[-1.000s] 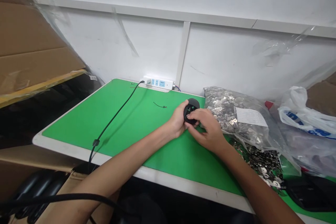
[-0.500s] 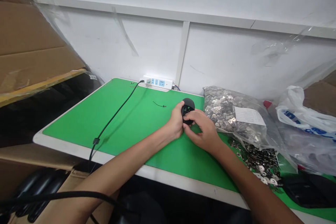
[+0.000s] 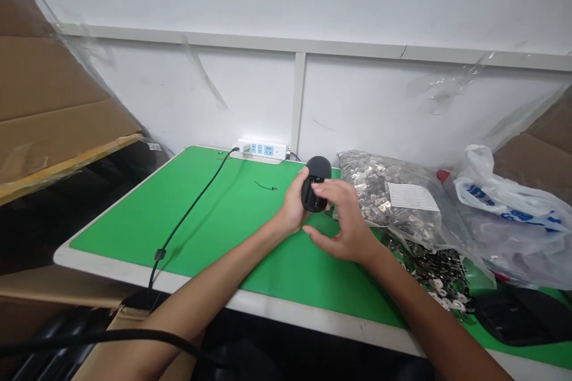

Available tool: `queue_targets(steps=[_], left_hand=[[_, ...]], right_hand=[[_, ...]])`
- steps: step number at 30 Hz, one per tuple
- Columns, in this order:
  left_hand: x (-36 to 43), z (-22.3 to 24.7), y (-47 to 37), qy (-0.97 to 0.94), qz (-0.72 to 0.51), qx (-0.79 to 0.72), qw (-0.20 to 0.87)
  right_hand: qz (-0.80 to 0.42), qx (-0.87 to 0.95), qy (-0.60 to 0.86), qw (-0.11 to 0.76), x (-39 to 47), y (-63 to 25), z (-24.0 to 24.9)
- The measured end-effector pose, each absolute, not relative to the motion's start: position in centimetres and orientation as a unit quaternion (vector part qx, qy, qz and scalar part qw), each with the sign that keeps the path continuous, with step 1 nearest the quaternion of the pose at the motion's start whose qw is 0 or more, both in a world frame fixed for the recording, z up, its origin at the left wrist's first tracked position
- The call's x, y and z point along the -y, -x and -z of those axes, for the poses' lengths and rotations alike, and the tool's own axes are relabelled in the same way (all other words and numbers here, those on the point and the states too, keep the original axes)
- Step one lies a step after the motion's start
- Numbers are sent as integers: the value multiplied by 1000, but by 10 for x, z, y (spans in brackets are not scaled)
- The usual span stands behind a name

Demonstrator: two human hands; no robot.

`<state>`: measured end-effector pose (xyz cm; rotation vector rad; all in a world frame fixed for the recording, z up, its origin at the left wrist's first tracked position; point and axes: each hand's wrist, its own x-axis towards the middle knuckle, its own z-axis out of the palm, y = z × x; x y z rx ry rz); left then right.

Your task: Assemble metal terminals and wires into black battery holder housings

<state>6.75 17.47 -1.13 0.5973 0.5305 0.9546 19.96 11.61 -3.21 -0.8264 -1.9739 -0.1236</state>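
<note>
A black oval plastic housing (image 3: 318,168) with a recessed, compartment-like inside is held up over the green table mat. My left hand (image 3: 292,203) wraps round its left side, closed on it. My right hand (image 3: 347,223) is open, its thumb well apart from the fingers. Its fingertips reach to the housing's right edge and recess; I cannot tell whether they press on it. Right of my hands, small metal plates and clips (image 3: 442,277) lie in a loose heap. A short black wire with a small metal end (image 3: 267,186) lies beyond my left hand.
At the back edge stands a white power strip (image 3: 263,149), with a black cable (image 3: 196,197) running forward from it. A clear bag of metal parts (image 3: 369,187), a white plastic bag (image 3: 513,202) and black plastic pieces (image 3: 522,315) lie right. Cardboard (image 3: 53,83) rises left.
My right thumb has come away from the housing and the hand has opened wider. The housing has turned a little more upright in my left hand. The camera view has shifted slightly.
</note>
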Motion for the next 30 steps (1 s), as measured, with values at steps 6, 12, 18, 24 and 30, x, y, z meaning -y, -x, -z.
queue_targets(steps=[6, 12, 18, 24, 30], left_hand=[[-165, 7, -56, -452, -406, -146, 781], [-171, 13, -56, -455, -248, -95, 850], [-165, 9, -55, -440, -148, -69, 883], [-152, 4, -58, -434, -210, -66, 874], [-148, 4, -58, -436, -184, -64, 879]], right_hand=[[-12, 672, 374, 640, -124, -211, 37], [-163, 606, 447, 638, -133, -220, 34], [-223, 587, 484, 609, -136, -228, 29], [-264, 590, 417, 639, -135, -228, 26], [-228, 600, 369, 672, -122, -226, 10]])
